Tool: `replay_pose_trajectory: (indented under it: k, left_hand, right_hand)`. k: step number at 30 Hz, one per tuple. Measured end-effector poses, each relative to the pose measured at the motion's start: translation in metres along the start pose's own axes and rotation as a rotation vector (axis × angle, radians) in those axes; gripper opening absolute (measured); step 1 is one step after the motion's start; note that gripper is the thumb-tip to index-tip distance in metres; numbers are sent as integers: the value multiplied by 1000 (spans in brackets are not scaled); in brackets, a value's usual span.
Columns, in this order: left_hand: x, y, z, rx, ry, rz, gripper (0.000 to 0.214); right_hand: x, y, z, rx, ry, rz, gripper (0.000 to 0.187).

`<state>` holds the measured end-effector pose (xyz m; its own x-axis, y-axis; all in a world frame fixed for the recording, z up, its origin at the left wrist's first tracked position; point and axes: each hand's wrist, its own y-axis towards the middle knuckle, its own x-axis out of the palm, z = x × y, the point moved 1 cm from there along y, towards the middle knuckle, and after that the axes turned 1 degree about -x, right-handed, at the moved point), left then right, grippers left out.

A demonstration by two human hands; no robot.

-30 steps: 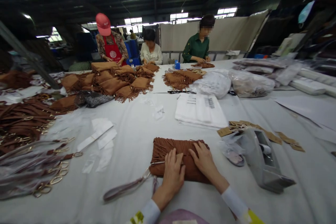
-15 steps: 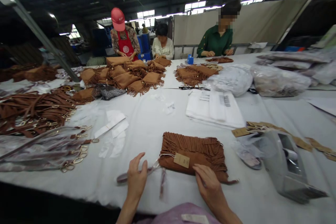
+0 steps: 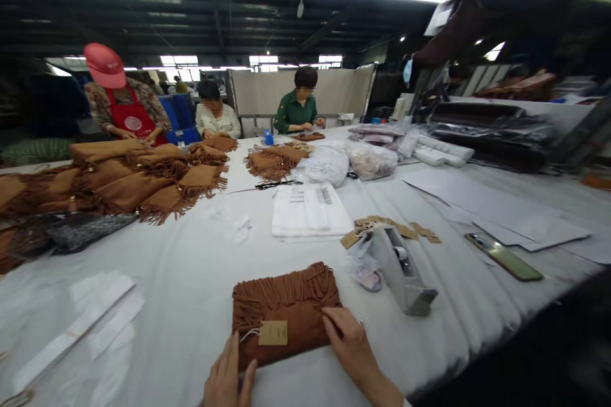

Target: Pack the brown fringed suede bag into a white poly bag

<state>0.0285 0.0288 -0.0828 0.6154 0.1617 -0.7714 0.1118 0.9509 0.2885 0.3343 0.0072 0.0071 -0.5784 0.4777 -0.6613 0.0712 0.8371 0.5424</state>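
Observation:
A brown fringed suede bag [image 3: 281, 305] lies flat on the white table [image 3: 191, 280] right in front of me, a tan paper tag [image 3: 273, 332] tied on its front. My left hand [image 3: 229, 378] rests at the bag's lower left corner with its fingers stretched out flat. My right hand [image 3: 351, 346] presses on the bag's lower right corner, thumb on top and fingers curled at the edge.
A grey tape dispenser [image 3: 401, 270] stands just right of the bag, with loose tan tags [image 3: 382, 226] and a stack of white bags [image 3: 308, 210] behind it. A phone [image 3: 503, 256] lies farther right. Piles of brown bags [image 3: 128, 181] fill the left; three people work at the far side.
My head has turned right, so the strap piles left the view. My left hand moved from the wrist strap to the bag's corner. My right hand stays at the bag's lower right edge.

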Motion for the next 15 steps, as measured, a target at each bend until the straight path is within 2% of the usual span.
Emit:
replay_pose_trajectory:
  k: [4, 6, 8, 11, 13, 15]
  left_hand:
    - [4, -10, -15, -11, -47, 37, 57]
    - [-1, -11, -14, -45, -70, 71, 54]
    - [-12, -2, -8, -63, -47, 102, 50]
    - [-38, 40, 8, -42, 15, 149, 43]
    - [-53, 85, 20, -12, 26, 169, 40]
    - [-59, 136, 28, 32, 34, 141, 38]
  right_hand:
    - [-34, 31, 53, 160, -144, 188, 34]
    - [-45, 44, 72, 171, -203, 217, 38]
    - [-46, 52, 81, 156, -235, 220, 40]
    - [-32, 53, 79, 102, -223, 194, 39]
    - [-19, 46, 75, 61, -195, 159, 38]
    - [-8, 34, 74, 43, -183, 140, 37]
